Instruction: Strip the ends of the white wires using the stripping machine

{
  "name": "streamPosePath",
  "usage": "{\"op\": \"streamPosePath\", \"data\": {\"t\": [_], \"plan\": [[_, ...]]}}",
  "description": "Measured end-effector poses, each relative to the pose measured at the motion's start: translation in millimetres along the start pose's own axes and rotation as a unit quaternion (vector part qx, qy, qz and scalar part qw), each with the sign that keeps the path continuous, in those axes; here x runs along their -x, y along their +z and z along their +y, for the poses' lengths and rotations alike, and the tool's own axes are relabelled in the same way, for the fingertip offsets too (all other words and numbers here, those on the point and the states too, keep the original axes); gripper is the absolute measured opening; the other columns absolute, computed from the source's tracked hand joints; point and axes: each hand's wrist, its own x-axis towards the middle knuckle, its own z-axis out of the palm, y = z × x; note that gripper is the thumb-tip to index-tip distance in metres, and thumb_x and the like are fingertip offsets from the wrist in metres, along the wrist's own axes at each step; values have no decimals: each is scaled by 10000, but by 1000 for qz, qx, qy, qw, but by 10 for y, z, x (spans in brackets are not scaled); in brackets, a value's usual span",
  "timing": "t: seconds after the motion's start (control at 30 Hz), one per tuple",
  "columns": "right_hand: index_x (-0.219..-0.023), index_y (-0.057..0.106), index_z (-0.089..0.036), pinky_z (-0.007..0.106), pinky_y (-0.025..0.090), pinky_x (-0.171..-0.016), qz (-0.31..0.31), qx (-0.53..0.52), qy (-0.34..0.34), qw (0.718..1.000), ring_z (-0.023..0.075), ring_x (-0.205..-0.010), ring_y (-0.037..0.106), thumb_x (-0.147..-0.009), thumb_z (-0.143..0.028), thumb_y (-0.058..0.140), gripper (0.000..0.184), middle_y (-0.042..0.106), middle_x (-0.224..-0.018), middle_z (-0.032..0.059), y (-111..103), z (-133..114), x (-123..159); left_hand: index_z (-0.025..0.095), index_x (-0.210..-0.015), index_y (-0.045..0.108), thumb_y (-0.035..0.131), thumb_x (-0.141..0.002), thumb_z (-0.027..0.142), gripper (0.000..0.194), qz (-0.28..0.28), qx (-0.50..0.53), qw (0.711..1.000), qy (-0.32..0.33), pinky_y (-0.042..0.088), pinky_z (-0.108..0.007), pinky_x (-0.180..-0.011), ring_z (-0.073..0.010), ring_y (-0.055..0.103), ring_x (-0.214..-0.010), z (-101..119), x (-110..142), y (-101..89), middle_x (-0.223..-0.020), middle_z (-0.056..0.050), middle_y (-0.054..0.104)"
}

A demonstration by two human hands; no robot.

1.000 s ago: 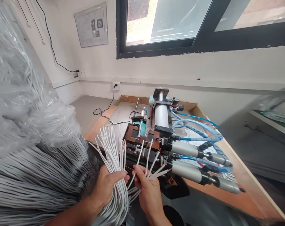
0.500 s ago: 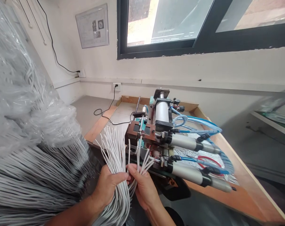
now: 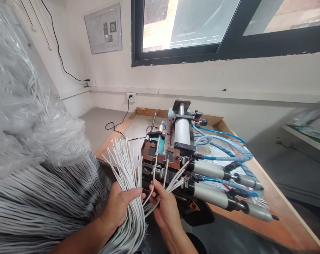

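My left hand is closed around a thick bundle of white cables, whose cut ends fan upward and whose lengths hang below. My right hand pinches one white cable between thumb and fingers, its upper end at the jaws of the wire-stripping machine. A few more cables lie across that hand, pointing right, with reddish cores showing at some tips. Another single cable stands up beside them, close to the machine's front. The lower fingers of my right hand are partly hidden behind cables.
Air cylinders and blue hoses extend right from the machine, inside a wooden-edged tray. Large bundles of grey cables under clear plastic fill the left side. A black power cord crosses the bench behind.
My right hand has shifted slightly right and now holds one cable up to the machine. Cables in that hand fan further right. The machine's jaws and cylinder rods have moved apart.
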Motion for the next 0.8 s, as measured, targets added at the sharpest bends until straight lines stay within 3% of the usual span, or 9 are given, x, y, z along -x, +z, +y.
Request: {"op": "streamPosePath", "data": {"t": [0.1,0.23,0.37,0.57,0.8], "plan": [[-597,616,-131,166,331,-388,-13,-9,10,1000,58,-432,413,-536,-282,754,213,552,-530,-20,1,13,-16,110,-726,641,678,-579,126,152,-9,-1,1000,10,479,-266,-528,-150,582,-518,-5,5,10,-598,-20,646],[-675,640,-133,207,379,-429,-86,-1,40,996,80,-439,444,-588,-342,724,242,523,-520,-31,25,-6,19,121,-730,647,659,-577,96,156,-32,-8,999,25,454,-242,-499,-132,554,-497,-52,-1,7,-578,-7,645],[-710,647,-140,203,346,-387,-130,42,43,990,79,-392,424,-567,-360,738,278,491,-466,-47,60,-37,95,116,-738,651,629,-597,81,147,-56,-38,997,24,433,-233,-486,-125,534,-490,-118,-1,-18,-549,-1,624],[-604,627,-138,182,322,-422,-67,72,-28,995,65,-433,421,-580,-342,734,232,529,-491,-26,-52,29,171,114,-696,649,645,-584,94,114,-42,-35,998,9,466,-257,-541,-160,584,-576,-131,37,-39,-621,-24,656],[-590,623,-124,184,222,-371,-44,75,3,996,56,-396,355,-531,-355,751,270,492,-464,-33,-58,-26,131,114,-715,642,684,-579,172,153,7,-17,1000,-18,493,-300,-560,-192,621,-581,-98,35,-31,-613,-38,664]]}}
